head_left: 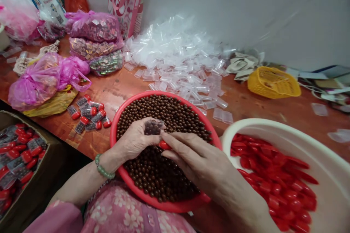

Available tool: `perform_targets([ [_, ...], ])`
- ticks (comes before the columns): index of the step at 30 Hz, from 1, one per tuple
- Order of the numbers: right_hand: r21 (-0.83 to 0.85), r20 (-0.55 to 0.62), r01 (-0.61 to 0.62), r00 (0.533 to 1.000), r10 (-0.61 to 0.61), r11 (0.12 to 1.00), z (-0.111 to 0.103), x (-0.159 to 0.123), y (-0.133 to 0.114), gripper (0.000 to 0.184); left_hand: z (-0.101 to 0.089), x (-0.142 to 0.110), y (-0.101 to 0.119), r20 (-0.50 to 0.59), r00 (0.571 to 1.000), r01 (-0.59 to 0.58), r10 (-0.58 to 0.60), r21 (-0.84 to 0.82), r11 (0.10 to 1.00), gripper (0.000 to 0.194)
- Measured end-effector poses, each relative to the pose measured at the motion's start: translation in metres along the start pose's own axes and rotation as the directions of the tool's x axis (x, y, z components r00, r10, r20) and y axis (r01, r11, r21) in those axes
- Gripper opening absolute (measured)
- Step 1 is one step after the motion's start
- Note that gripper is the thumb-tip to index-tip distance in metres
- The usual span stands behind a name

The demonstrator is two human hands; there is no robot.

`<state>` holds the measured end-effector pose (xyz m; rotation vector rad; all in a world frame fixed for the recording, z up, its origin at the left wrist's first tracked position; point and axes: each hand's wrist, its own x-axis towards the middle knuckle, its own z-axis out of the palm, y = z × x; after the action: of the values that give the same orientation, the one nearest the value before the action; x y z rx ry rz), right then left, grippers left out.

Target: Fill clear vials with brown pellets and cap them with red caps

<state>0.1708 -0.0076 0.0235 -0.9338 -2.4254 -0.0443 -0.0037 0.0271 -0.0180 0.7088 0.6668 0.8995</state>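
Observation:
My left hand (136, 139) grips a small clear plastic case (153, 127) with dark brown balls showing inside. Close against it, my right hand (191, 156) pinches a red cap (164, 145) between thumb and fingers. Whether cap and case touch is hidden by the fingertips. Both hands are above a red basin (161, 206) full of brown balls (164, 111). To the right, a cream basin (273, 125) contains many loose red caps (287, 185). Several capped, filled cases (90, 113) lie on the table left of the red basin.
Clear cases (180, 58) are heaped at the back. A cardboard box (41, 169) of filled cases stands at lower left. Pink plastic bags (93, 25) sit on the table's left, and a yellow basket (273, 82) is at right. A wall (259, 11) closes the back.

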Motion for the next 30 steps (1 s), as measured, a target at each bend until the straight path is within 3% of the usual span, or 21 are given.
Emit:
perform_targets([
  [4,-0.087,0.069,0.042,0.997,-0.036,0.995,0.001,-0.008,0.0,0.032,0.0,-0.002,0.004,0.021,0.997,0.079,-0.077,-0.117,0.99,0.043],
  [7,-0.061,0.075,0.034,0.997,-0.03,0.998,0.001,-0.009,0.0,0.032,0.0,-0.003,0.007,0.035,0.988,0.155,-0.151,-0.207,0.966,0.042],
  [10,0.045,0.024,0.005,1.0,-0.006,0.999,0.001,-0.005,0.0,0.029,-0.001,-0.002,0.007,0.055,0.981,0.192,-0.184,-0.257,0.947,0.038],
  [13,0.286,-0.054,-0.147,0.984,0.169,0.947,0.0,-0.001,0.002,0.025,-0.002,0.002,0.008,0.085,0.974,0.224,-0.208,-0.302,0.926,0.036],
  [15,0.499,-0.073,-0.286,0.926,0.369,0.818,-0.001,0.0,0.004,0.021,-0.003,0.003,0.01,0.123,0.964,0.264,-0.236,-0.323,0.909,0.046],
  [18,0.724,-0.035,-0.422,0.768,0.64,0.546,0.001,0.001,0.007,0.017,-0.004,0.004,0.015,0.179,0.949,0.308,-0.26,-0.347,0.886,0.067],
  [21,0.817,0.028,-0.442,0.672,0.74,0.371,0.006,0.001,0.009,0.016,-0.003,0.003,0.019,0.184,0.948,0.311,-0.259,-0.364,0.878,0.075],
  [24,0.839,0.021,-0.421,0.659,0.752,0.345,0.011,0.002,0.011,0.012,-0.003,0.002,0.021,0.164,0.952,0.302,-0.258,-0.375,0.876,0.075],
  [27,0.82,-0.071,-0.413,0.615,0.786,0.397,0.014,0.005,0.012,0.012,-0.005,0.001,0.02,0.159,0.955,0.294,-0.252,-0.373,0.88,0.073],
  [30,0.819,-0.152,-0.392,0.555,0.818,0.418,0.018,0.014,0.011,0.013,-0.005,-0.002,0.016,0.166,0.961,0.268,-0.222,-0.348,0.899,0.049],
])
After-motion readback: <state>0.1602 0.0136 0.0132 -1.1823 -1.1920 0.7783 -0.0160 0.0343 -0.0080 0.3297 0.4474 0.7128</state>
